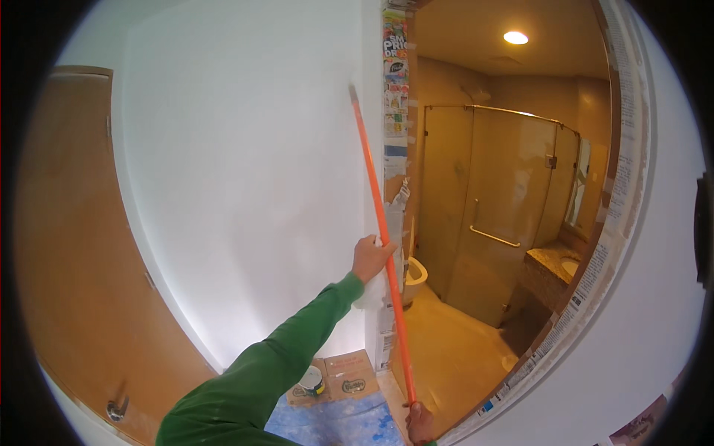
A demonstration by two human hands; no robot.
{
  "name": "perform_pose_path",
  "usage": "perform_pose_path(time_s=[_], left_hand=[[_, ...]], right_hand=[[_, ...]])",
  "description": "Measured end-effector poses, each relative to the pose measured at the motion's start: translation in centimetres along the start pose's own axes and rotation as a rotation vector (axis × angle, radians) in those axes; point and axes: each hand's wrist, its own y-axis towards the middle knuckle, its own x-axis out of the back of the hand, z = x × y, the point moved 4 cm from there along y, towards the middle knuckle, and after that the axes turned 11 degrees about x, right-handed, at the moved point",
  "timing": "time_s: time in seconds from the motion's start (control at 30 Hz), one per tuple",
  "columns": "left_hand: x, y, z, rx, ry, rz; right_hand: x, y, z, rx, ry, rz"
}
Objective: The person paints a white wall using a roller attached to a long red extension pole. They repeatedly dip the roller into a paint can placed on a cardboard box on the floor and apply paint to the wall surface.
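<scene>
A long orange pole point(378, 195) slants up in front of me, its dark grey tip point(353, 94) at or near the white wall point(245, 134). About midway along it, my left hand point(372, 257) is wrapped round the shaft, the green-sleeved arm reaching up from the lower left. My right hand point(419, 423) grips the pole's bottom end, low by the door opening. What exactly the grey tip is, I cannot make out.
Taped newspaper and printed sheets point(396, 89) cover the door frame. Beyond lies a bathroom with a glass shower door point(513, 186), a toilet point(415, 272) and a counter point(552, 262). Flattened cardboard point(349, 364), a paint tub point(311, 380) and blue-stained sheeting point(335, 420) lie below. A wooden door point(82, 245) stands left.
</scene>
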Motion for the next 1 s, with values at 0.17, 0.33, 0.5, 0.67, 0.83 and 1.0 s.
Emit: perform_pose_path(time_s=[0.17, 0.33, 0.5, 0.67, 0.83, 1.0], left_hand=[[0.0, 2.0, -4.4, 0.045, -0.203, 0.138], [0.7, 0.2, -8.2, 0.034, -0.262, 0.205], [4.2, -3.4, -7.6, 0.032, -0.225, 0.197], [6.7, -4.7, -4.3, 0.093, -0.207, 0.216], [8.6, -5.2, -1.9, 0.138, -0.206, 0.193], [7.1, -6.2, 0.1, 0.234, -0.229, 0.237]], right_hand=[[0.4, 8.8, 2.2, 0.164, -0.127, -0.024], [1.9, 17.8, 7.7, 0.337, -0.187, -0.045], [3.3, 25.7, 14.7, 0.346, -0.008, 0.049], [3.8, 28.4, 21.0, 0.179, 0.099, 0.152], [2.2, 27.9, 20.3, 0.193, 0.118, 0.165], [1.2, 20.5, 10.1, 0.125, 0.002, 0.154]])
